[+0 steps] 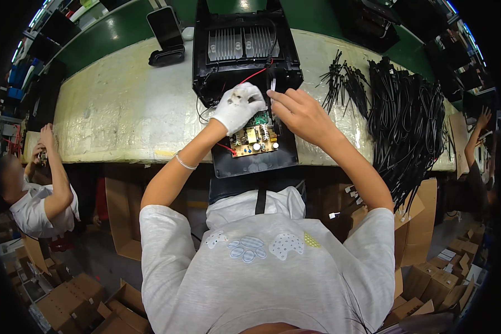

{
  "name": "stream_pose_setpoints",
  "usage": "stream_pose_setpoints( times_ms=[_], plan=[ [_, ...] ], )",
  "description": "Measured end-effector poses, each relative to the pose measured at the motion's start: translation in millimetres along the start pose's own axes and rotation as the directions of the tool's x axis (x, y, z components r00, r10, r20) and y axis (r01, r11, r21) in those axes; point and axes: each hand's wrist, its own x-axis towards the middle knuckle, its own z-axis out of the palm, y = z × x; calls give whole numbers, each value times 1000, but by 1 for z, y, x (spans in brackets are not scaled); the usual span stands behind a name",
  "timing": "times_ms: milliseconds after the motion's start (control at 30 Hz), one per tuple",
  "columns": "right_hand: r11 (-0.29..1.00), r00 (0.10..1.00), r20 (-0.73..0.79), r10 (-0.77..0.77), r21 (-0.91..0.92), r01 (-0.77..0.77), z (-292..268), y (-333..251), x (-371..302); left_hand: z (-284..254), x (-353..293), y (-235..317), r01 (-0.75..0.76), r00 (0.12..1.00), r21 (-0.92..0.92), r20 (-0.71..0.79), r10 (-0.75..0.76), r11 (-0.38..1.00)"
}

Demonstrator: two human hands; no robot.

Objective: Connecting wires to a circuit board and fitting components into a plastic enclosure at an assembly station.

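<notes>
Steady your curled left hand [240, 107] over the circuit board [255, 142]; move your half-closed right hand [300, 115] gently beside it; I can't tell what either grips

Left forearm [192, 156] slanted up and inward, elbow bent | and there was the left hand [238, 107], white-gloved, back uppermost, fingers curled | right forearm [359, 161] answered from the other side, bare | right hand [305, 117], ungloved, had its index finger stretched leftward, right near its partner!
</notes>
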Motion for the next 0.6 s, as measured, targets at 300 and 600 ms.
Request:
stream_pose_setpoints(
  times_ms=[300, 600],
  plan=[
    [974, 964, -145, 223, 67, -215, 22, -3, -15, -3, 13, 25, -169, 984, -297, -106, 143, 940],
    [814, 873, -103, 478, 426, -395, 16, 3, -28, 20, 6, 17, -492, 842, 83, -209, 498, 867]
  ],
)
